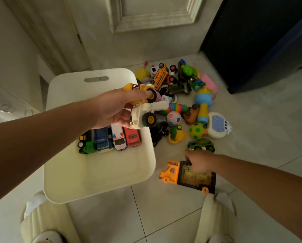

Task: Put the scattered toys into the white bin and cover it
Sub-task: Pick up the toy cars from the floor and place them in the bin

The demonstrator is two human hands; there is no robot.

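Left hand point(111, 109) clamps white-and-yellow plastic toy truck point(143, 116) over white plastic bin point(101, 188). I'd lower before release, toward bin's bare bottom at 6 o'clock. Right hand point(199, 160) on orange plastic lorry point(171, 171); can't tell grip.

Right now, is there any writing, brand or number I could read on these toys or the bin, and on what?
"TRUCK": on the blue truck in the white bin, seen upside down.
On the white ambulance beside it: small markings, too small to read.
On the orange truck by the right hand: yellowish print on its dark panel, blurred.
On the orange bus: side markings unreadable.
On the construction toys in the left hand: no text seen.
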